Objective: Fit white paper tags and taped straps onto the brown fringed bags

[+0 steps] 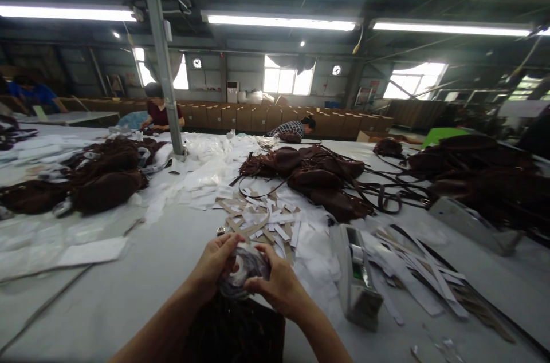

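In the lower middle of the frame, a clear plastic-wrapped bundle (246, 264) with a pale round centre is resting between the person's two hands, above a dark brown bag (240, 331) that is reaching down to the bottom edge. The left hand (215, 264) is gripping the bundle's left side, its thumb and fingers bending in over the upper edge. The right hand (278, 284) is gripping the other side, its fingers curling around the right edge and its thumb pressing near the front; the wrapping is partly hiding the fingertips. Just above the hands, paper strips (268, 219) in white and tan are lying crisscross on the pale table (141, 308). Right of the hands, a grey tape dispenser (360, 300) is standing near more strips (423, 285), which are spreading toward the lower right. Brown bags are lying in a middle heap (320, 180), in a left heap (107, 180) and in a right heap (481, 165), while crumpled plastic sheets (206, 154) are covering the table between the first two. A metal post (161, 48) is rising at upper left. Beyond the table, a person in a dark red top (161, 115) is working beside the post, a person in blue (32, 94) is sitting at far left, and a person in a checked top (284, 127) is bending low near the centre, in front of a row of cardboard boxes (258, 118).
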`<state>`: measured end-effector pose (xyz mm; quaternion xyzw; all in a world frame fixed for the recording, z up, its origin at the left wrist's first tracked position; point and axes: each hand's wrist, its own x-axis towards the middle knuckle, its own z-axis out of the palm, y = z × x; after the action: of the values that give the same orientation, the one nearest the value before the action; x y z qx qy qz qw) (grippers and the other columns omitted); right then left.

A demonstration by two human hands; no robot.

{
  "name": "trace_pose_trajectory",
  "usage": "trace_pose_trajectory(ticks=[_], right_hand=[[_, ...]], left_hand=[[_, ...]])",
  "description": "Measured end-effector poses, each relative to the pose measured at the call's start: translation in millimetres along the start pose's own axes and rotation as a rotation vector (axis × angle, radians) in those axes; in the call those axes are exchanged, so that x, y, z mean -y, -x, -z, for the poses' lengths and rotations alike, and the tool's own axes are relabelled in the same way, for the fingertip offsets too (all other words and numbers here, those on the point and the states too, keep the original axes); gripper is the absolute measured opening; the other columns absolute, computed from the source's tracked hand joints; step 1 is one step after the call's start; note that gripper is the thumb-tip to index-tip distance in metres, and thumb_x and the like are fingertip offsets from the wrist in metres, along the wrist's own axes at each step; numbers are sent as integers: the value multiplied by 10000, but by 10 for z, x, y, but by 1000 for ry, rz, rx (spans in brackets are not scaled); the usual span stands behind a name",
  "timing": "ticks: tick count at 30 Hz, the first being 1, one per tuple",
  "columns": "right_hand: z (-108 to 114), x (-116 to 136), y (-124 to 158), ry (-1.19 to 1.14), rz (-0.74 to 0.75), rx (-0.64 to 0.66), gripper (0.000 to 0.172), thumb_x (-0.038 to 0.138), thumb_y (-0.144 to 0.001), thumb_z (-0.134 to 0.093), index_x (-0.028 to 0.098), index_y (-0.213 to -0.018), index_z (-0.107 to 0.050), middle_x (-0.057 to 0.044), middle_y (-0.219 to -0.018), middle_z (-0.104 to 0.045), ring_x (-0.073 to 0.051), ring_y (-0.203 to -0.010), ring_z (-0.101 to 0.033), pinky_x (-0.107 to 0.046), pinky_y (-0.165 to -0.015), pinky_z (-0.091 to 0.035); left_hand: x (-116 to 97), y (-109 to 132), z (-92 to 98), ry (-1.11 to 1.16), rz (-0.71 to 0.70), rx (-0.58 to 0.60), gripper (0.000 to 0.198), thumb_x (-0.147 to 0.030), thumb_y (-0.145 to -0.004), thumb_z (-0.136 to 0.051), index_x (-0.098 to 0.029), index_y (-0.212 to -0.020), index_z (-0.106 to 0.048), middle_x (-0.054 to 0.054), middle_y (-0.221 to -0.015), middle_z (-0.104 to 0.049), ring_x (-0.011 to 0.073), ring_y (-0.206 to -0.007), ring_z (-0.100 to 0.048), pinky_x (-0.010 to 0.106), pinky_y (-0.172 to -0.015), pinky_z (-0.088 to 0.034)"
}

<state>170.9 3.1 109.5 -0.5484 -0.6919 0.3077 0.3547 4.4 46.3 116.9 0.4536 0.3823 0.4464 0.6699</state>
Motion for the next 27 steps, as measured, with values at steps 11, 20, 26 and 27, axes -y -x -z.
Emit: trace_pose_trajectory(ticks=[11,20,26,27], right_hand=[[-101,-222,77,2,-8,-19,78,228,-800,-540,175,-757,-578,24,-639,-573,-129,-595,-509,-230,-551,-335],[-80,-36,77,119,88,73,102,220,-786,-591,187,-860,-653,-26,-797,-690,-167,-721,-614,-232,-616,-394],[-20,-119,59,30,58,-60,344,447,-896,-469,171,-875,-673,7,-674,-621,-131,-610,-548,-236,-587,-376],[-42,-157,48,45,37,-92,409,467,-909,-434,165,-744,-655,25,-579,-548,-116,-551,-499,-235,-544,-341]], left_hand=[[202,14,-2,52,124,115,462,-592,-784,-564,-175,-981,-543,-44,-483,-556,86,-379,-467,162,-384,-347],[8,-98,174,-165,352,557,408,-480,-744,-680,-94,-878,-676,16,-592,-584,57,-416,-446,153,-370,-262],[182,4,250,33,323,357,504,-554,-744,-647,-99,-959,-678,-81,-383,-383,15,-326,-209,166,-384,-248],[202,26,285,44,326,326,508,-562,-741,-645,-100,-948,-681,-85,-372,-365,16,-325,-202,165,-379,-241]])
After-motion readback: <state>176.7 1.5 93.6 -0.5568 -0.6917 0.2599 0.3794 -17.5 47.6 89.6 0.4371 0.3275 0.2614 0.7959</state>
